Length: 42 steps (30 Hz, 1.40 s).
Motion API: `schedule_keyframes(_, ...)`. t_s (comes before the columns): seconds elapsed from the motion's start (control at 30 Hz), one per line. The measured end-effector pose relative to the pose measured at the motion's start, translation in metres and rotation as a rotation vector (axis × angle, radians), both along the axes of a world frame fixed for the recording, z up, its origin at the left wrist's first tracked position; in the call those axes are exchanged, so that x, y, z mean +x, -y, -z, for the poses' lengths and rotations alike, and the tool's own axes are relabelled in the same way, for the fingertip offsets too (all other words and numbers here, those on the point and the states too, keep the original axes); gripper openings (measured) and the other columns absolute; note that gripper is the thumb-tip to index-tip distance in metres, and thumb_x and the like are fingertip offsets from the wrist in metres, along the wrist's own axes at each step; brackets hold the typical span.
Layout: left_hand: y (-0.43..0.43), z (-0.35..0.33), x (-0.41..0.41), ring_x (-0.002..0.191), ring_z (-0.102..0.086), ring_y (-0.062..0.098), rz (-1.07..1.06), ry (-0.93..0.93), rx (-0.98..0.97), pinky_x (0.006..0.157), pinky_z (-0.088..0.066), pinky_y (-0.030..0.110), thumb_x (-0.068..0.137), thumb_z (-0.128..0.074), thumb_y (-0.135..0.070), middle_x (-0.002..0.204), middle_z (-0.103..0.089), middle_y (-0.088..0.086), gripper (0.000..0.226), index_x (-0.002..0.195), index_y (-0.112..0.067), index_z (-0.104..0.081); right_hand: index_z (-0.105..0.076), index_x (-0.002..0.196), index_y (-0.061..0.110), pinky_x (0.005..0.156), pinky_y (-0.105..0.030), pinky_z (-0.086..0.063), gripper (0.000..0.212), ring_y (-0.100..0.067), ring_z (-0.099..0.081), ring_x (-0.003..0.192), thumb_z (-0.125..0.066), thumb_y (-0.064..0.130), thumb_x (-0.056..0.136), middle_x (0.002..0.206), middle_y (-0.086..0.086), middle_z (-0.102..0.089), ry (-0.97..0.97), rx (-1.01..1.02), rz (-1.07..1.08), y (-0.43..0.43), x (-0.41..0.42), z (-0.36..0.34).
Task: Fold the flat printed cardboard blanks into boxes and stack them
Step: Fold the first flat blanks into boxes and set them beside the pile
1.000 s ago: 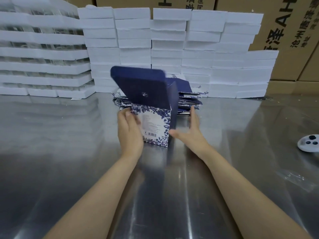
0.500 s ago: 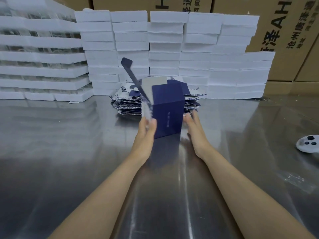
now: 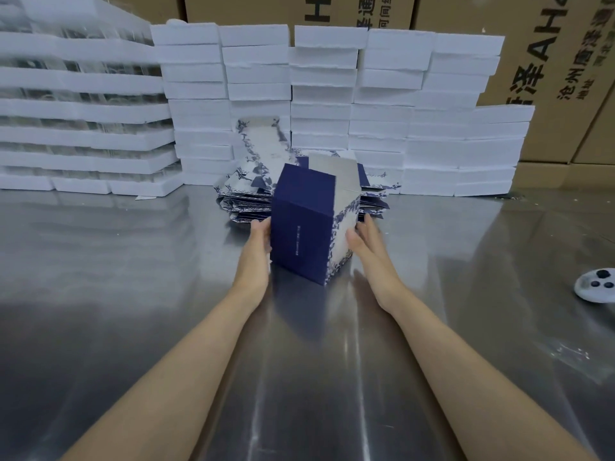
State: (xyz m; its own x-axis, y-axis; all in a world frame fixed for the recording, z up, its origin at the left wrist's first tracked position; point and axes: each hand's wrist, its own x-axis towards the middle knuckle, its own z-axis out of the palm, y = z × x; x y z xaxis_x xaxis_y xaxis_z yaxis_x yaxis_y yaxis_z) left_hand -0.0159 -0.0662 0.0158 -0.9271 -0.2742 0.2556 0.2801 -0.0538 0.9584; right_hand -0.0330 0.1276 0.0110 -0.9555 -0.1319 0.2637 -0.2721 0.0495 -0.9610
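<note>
A half-formed box (image 3: 301, 224) with a navy face and a blue-and-white floral side stands tilted on the steel table. Its floral flap sticks up at the back left, and a plain grey flap rises at its top right. My left hand (image 3: 258, 242) holds the box's left edge, fingers behind it. My right hand (image 3: 364, 242) holds the floral right side, thumb on the front and fingers behind. Just behind the box lies the pile of flat printed blanks (image 3: 243, 202).
White foam trays (image 3: 326, 94) are stacked in a wall along the back, with clear-sided stacks (image 3: 80, 104) at the left. Brown cartons (image 3: 565, 61) stand behind. A white controller (image 3: 597, 287) lies at the right edge, and a clear plastic scrap (image 3: 572, 352) lies nearer.
The box has been turned, so its navy face now looks at me and the floral side shows on the right. The navy lid flap that stood up is no longer in sight.
</note>
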Motion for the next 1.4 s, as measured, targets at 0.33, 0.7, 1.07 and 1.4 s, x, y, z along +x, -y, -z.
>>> schedule_keyframes(0.33, -0.008, -0.002, 0.02, 0.118, -0.059, 0.007, 0.22, 0.007, 0.071, 0.098, -0.049, 0.029, 0.073, -0.041, -0.079, 0.127, -0.064, -0.011, 0.078, 0.135, -0.032, -0.051, -0.06, 0.113, 0.022, 0.096, -0.031, -0.046, 0.019, -0.011, -0.058, 0.106, -0.045, 0.022, 0.1, 0.11, 0.004, -0.062, -0.309, -0.022, 0.219, 0.006, 0.007, -0.005)
schedule_keyframes(0.7, -0.009, -0.018, 0.028, 0.108, -0.057, 0.018, -0.141, -0.594, -0.455, 0.096, -0.041, 0.032, 0.096, -0.032, -0.023, 0.1, -0.065, 0.002, 0.033, 0.087, -0.014, -0.062, -0.064, 0.088, 0.025, 0.113, -0.039, -0.028, 0.034, -0.013, -0.04, 0.133, -0.032, 0.031, 0.093, 0.136, 0.006, -0.052, -0.456, -0.051, 0.118, 0.008, 0.011, -0.022)
schedule_keyframes(1.07, -0.013, -0.096, 0.006, 0.106, -0.059, 0.024, -0.082, 0.093, -0.554, 0.094, -0.048, 0.036, 0.079, -0.073, -0.006, 0.124, -0.052, 0.007, 0.05, 0.123, -0.005, -0.051, -0.035, 0.145, 0.03, 0.063, -0.017, -0.039, 0.07, -0.013, -0.053, 0.108, -0.046, -0.003, 0.084, 0.134, 0.004, -0.046, 0.075, 0.325, 0.027, -0.012, -0.002, -0.097)
schedule_keyframes(1.4, -0.003, -0.094, -0.015, 0.083, -0.051, 0.015, -0.07, 0.169, -0.498, 0.064, -0.039, 0.02, 0.082, -0.062, 0.001, 0.09, -0.058, 0.002, 0.027, 0.101, -0.019, -0.065, -0.061, 0.084, 0.031, 0.056, -0.021, -0.04, 0.015, -0.009, -0.053, 0.062, -0.061, 0.016, 0.085, 0.067, 0.009, -0.06, 0.18, 0.331, 0.046, -0.013, -0.021, -0.094)
